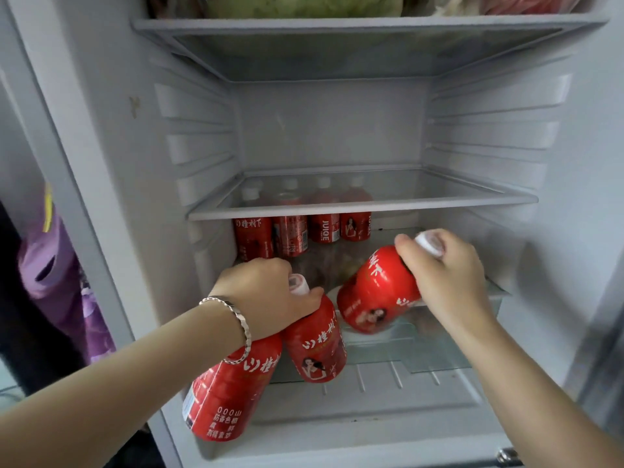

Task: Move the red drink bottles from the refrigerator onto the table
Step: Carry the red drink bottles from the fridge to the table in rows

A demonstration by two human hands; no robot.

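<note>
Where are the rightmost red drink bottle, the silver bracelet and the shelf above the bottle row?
rightmost red drink bottle (pixel 374 292): head view, red label at mid-body.
silver bracelet (pixel 243 324): head view, links on the wrist.
shelf (pixel 361 210): head view, its front rim.

Lower glass shelf (pixel 442 349): four upright red bottles (pixel 325 228) in a close row at the back, beyond the left fingers (pixel 310 296) and left of the right fingers (pixel 403 244). Top shelf (pixel 337 24), high above both: green and red produce (pixel 304 5) resting on it.
</note>
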